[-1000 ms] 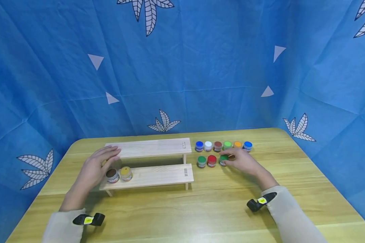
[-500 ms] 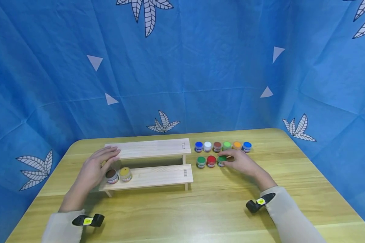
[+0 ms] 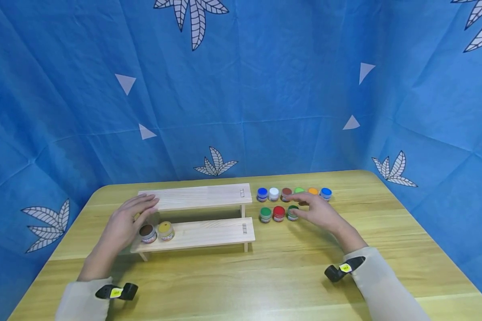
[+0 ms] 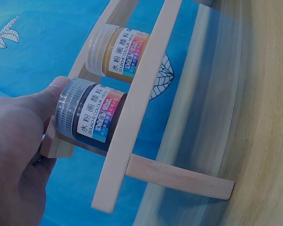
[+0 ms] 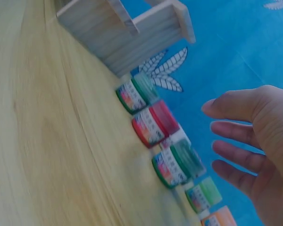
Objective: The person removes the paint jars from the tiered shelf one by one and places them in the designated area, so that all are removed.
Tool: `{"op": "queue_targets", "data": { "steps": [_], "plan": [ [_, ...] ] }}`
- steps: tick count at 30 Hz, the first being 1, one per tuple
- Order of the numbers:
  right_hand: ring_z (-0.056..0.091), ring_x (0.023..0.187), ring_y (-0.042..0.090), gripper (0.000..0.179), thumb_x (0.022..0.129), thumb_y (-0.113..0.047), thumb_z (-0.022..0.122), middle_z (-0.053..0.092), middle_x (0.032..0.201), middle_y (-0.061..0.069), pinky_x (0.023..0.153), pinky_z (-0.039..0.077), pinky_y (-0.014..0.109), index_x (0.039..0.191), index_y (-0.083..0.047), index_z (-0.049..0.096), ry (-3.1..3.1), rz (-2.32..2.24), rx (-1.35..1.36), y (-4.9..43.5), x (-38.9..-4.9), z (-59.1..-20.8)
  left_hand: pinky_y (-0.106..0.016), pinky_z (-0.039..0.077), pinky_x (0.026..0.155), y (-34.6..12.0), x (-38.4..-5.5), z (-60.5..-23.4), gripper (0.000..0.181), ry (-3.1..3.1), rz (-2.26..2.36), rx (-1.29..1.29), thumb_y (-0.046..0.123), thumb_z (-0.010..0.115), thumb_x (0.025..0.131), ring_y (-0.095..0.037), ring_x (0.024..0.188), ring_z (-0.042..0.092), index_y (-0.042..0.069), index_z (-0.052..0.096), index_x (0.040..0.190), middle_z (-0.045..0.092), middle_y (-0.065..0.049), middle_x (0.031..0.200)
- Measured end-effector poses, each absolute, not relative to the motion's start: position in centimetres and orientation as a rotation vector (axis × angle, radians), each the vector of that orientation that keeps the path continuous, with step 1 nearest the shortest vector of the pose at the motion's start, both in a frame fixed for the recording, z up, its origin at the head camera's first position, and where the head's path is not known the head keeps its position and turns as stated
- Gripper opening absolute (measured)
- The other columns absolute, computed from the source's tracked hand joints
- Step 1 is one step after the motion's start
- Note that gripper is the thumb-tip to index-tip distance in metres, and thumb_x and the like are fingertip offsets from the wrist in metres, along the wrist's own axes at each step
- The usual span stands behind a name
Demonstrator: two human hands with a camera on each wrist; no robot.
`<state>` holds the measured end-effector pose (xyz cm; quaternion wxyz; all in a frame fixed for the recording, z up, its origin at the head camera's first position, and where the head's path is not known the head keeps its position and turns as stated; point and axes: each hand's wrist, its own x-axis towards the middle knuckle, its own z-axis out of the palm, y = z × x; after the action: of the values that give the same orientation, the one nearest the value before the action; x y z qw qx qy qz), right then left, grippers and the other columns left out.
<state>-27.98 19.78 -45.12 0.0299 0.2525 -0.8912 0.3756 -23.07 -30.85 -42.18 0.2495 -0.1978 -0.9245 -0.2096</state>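
Note:
A two-tier wooden rack (image 3: 209, 232) stands left of the middle, and my left hand (image 3: 122, 223) grips the left end of its upper board. Close by my left thumb, on the lower board, are a dark brown paint jar (image 4: 92, 113) and an ochre-yellow paint jar (image 4: 118, 52). My right hand (image 5: 269, 146) hovers beside a dark green paint jar (image 5: 177, 165), its fingers apart from the lid and holding nothing. That jar lines up with a red paint jar (image 3: 279, 213) and another green paint jar (image 3: 265, 215) in the front row.
Behind that row stand several more jars: a dark blue jar (image 3: 262, 194), a white jar (image 3: 274, 194), a reddish-brown jar (image 3: 286, 194), a light green jar (image 5: 203, 195), an orange jar (image 5: 219, 217) and a blue jar (image 3: 326, 193). A blue curtain (image 3: 241, 89) hangs behind the table (image 3: 289, 276).
The dark green jar has slid slightly left, closer to the red jar. My right hand has let go of it and risen a little. My left hand has stayed on the rack.

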Motion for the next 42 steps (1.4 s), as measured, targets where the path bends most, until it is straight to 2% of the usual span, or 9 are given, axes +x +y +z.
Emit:
{"op": "queue_targets", "data": {
  "steps": [7, 16, 23, 25, 31, 38, 42],
  "plan": [
    [0.059, 0.114, 0.034, 0.038, 0.091, -0.016, 0.07, 0.064, 0.126, 0.008, 0.094, 0.049, 0.055, 0.128, -0.01, 0.064, -2.734, 1.076, 0.787, 18.5, -26.9, -44.0, -0.061, 0.039, 0.102, -30.8, -23.1, -42.1, 0.032, -2.526, -0.576, -0.54, 0.016, 0.067, 0.094, -0.04, 0.127, 0.049, 0.008, 0.068, 0.124, 0.062, -0.014, 0.13],
    [0.06, 0.114, 0.026, 0.035, 0.09, -0.019, 0.073, 0.066, 0.124, 0.003, 0.093, 0.052, 0.049, 0.124, -0.011, 0.067, -2.682, 1.003, 0.918, 16.3, -25.7, -42.7, -0.061, 0.039, 0.102, -30.9, -23.3, -42.0, 0.032, -2.501, -0.583, -0.562, 0.014, 0.068, 0.092, -0.041, 0.126, 0.05, 0.007, 0.069, 0.124, 0.063, -0.014, 0.128],
    [0.064, 0.1, 0.023, 0.032, 0.091, -0.019, 0.072, 0.067, 0.119, 0.003, 0.083, 0.056, 0.045, 0.12, -0.008, 0.068, -2.625, 0.99, 1.117, 13.8, -24.4, -42.0, -0.062, 0.038, 0.103, -31.0, -23.3, -42.0, 0.032, -2.524, -0.596, -0.551, 0.016, 0.067, 0.094, -0.042, 0.127, 0.048, 0.007, 0.068, 0.125, 0.062, -0.014, 0.129],
    [0.063, 0.102, 0.021, 0.032, 0.092, -0.022, 0.071, 0.067, 0.12, 0.003, 0.085, 0.055, 0.041, 0.121, -0.009, 0.068, -2.623, 0.946, 1.164, 13.0, -24.1, -41.9, -0.061, 0.038, 0.103, -31.0, -23.2, -42.0, 0.032, -2.529, -0.594, -0.548, 0.016, 0.067, 0.094, -0.042, 0.127, 0.048, 0.007, 0.068, 0.125, 0.062, -0.014, 0.13],
    [0.058, 0.118, 0.02, 0.033, 0.094, -0.025, 0.068, 0.065, 0.124, 0.0, 0.098, 0.049, 0.041, 0.125, -0.014, 0.067, -2.638, 0.883, 1.263, 10.2, -23.4, -41.2, -0.061, 0.038, 0.103, -31.1, -23.2, -42.1, 0.032, -2.535, -0.587, -0.54, 0.017, 0.067, 0.094, -0.041, 0.127, 0.049, 0.007, 0.068, 0.125, 0.062, -0.014, 0.13],
    [0.057, 0.116, 0.013, 0.032, 0.095, -0.026, 0.067, 0.065, 0.122, -0.004, 0.099, 0.048, 0.034, 0.125, -0.015, 0.067, -2.627, 0.858, 1.397, 6.5, -22.9, -40.6, -0.06, 0.038, 0.103, -31.0, -23.2, -42.2, 0.032, -2.533, -0.583, -0.544, 0.016, 0.067, 0.094, -0.04, 0.127, 0.049, 0.008, 0.068, 0.124, 0.062, -0.013, 0.13],
    [0.056, 0.12, 0.013, 0.033, 0.096, -0.028, 0.065, 0.064, 0.125, -0.004, 0.103, 0.045, 0.033, 0.128, -0.018, 0.066, -2.649, 0.792, 1.416, 4.6, -22.6, -40.2, -0.06, 0.039, 0.103, -31.0, -23.2, -42.2, 0.031, -2.52, -0.581, -0.555, 0.015, 0.067, 0.094, -0.04, 0.127, 0.049, 0.007, 0.069, 0.124, 0.063, -0.013, 0.129]
  ]
}}
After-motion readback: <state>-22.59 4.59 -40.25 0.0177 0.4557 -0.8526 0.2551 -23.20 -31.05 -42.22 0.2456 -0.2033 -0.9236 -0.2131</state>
